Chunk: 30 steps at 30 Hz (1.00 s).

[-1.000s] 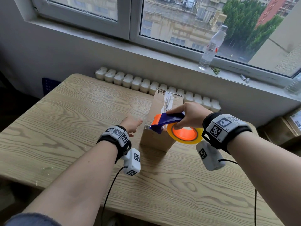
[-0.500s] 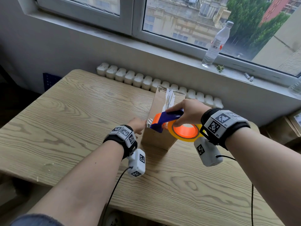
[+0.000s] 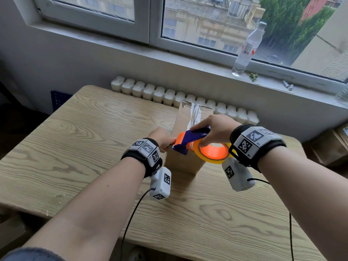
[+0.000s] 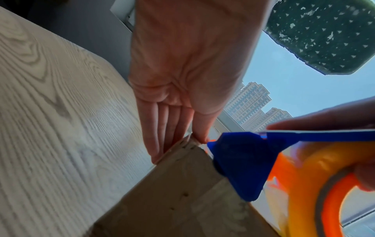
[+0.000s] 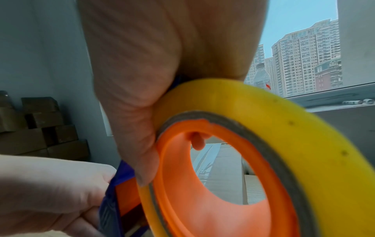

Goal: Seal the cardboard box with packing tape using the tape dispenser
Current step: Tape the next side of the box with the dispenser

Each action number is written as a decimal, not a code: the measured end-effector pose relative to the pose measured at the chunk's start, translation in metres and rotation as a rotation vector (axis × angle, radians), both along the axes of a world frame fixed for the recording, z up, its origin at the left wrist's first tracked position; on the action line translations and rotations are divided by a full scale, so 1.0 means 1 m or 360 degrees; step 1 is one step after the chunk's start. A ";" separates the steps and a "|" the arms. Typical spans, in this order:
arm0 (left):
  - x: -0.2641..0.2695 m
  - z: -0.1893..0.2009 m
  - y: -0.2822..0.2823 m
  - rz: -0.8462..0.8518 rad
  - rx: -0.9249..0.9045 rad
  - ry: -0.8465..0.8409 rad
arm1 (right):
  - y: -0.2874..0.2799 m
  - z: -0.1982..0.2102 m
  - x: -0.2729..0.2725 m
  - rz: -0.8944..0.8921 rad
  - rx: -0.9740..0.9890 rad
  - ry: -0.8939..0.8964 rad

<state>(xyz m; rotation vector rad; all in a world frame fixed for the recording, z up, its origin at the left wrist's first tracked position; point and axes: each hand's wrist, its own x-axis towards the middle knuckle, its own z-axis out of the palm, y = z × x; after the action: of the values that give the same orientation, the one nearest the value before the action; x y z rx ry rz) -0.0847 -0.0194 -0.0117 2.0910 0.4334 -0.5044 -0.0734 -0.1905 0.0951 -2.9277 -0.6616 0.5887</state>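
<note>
Holding the tape dispenser point(image 3: 190, 141) by its blue handle, the right hand point(image 3: 216, 127) sits just right of centre in the head view, fingers curled over the top of the handle and thumb tucked against the yellow tape roll point(image 3: 212, 153). In the right wrist view the thumb lies along the roll's point(image 5: 274, 121) edge and a fingertip shows through the orange hub, so this grip is closed around the dispenser. The dispenser's blue and orange head rests at the near top edge of the cardboard box point(image 3: 180, 159), which stands in the middle of the frame on the wooden counter point(image 3: 84, 140).

The left hand point(image 3: 162, 137) is at the box's near left top corner, just beside the dispenser head. From the left wrist view its fingers point(image 4: 162, 128) lie straight and together against the box's point(image 4: 178, 192) side while the thumb presses on the top corner, right next to the blue head point(image 4: 241, 162). A shiny strip of tape point(image 3: 194, 115) runs along the box top toward the upper part of the frame.

A plastic bottle point(image 3: 248, 48) stands on the windowsill at upper right.
</note>
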 end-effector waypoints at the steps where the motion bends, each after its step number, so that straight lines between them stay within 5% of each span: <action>1: 0.000 0.000 0.000 -0.0008 0.0003 0.0019 | 0.000 0.000 0.000 0.0024 -0.0003 0.0000; 30: 0.004 0.008 -0.012 0.0101 0.0131 0.0184 | -0.097 0.009 0.001 0.0157 0.0076 0.0116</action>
<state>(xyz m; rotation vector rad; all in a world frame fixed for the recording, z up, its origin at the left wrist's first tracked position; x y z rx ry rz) -0.0810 -0.0314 -0.0034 2.1260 0.5946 -0.5802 -0.0721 -0.2879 0.1036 -2.8282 -0.8036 0.6756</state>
